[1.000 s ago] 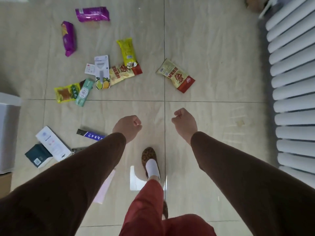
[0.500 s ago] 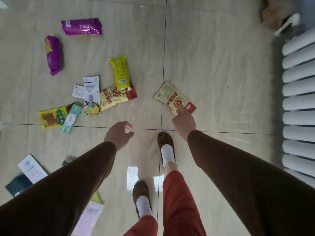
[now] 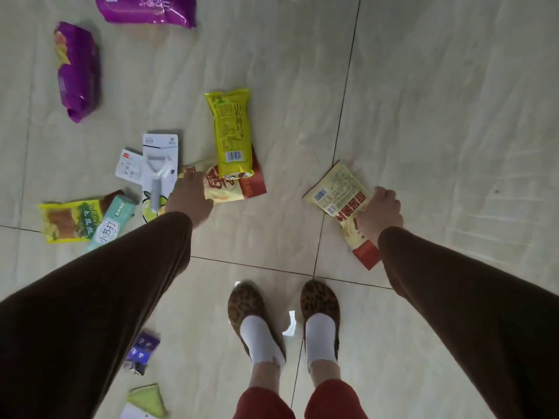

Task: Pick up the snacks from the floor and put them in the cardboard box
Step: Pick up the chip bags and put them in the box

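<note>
Snack packets lie scattered on the floor (image 3: 423, 116). The right hand (image 3: 379, 214) grips a cream-and-red packet (image 3: 335, 189). The left hand (image 3: 189, 196) rests on another red-edged packet (image 3: 236, 189); its finger grip is hidden.

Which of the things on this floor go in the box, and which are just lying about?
For the box: two purple packs, yellow pack, cream-and-red pack under the left hand, matching pack gripped by the right hand, yellow-green pack, mint pack.

Lying about: carded peeler, small white card.
</note>
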Demonstrator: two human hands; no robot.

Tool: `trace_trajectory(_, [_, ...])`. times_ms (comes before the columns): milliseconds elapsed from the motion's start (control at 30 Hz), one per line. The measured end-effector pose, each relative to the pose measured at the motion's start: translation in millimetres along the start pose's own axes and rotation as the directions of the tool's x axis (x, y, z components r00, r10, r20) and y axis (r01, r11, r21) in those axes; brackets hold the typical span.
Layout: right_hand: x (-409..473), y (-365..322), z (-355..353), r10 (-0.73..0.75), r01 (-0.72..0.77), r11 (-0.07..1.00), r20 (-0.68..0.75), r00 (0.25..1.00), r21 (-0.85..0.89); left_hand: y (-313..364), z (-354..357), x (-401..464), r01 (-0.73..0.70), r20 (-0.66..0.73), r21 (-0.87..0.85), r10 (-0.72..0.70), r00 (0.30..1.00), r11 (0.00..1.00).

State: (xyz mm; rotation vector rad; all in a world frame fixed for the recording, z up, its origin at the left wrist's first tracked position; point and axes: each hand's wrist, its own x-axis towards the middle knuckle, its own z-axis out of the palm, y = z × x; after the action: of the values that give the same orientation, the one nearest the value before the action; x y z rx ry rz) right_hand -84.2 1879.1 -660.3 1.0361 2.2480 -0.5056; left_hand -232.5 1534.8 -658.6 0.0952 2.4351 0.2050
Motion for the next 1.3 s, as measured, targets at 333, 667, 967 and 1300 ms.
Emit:
trace_trajectory(333, [39, -5, 61, 0.030, -0.034, 0.990, -0.032, 0.999, -0.136, -17, 56, 70, 0.026, -0.122, 0.298, 0.011, 0.992, 0.954])
trace_trajectory(667, [-6, -63, 10, -0.051, -0.002, 0.941, 0.148, 0.988, 0.339, -5, 46, -41, 0.079, 0.214, 0.103, -0.099, 0.972, 0.992])
trace_trajectory(967, [-49, -197, -14, -0.331, 0.281, 0.862, 0.047, 0.943, 0.422, -67, -15, -67, 0.231, 0.111, -0.280, -0.207, 0.972, 0.932])
trace_trajectory(1300, [44, -286, 34, -0.482, 0.498, 0.864, 0.163, 0.861, -0.074, -125, -10, 28, 0.237, 0.039, -0.130, -0.234, 0.972, 0.963])
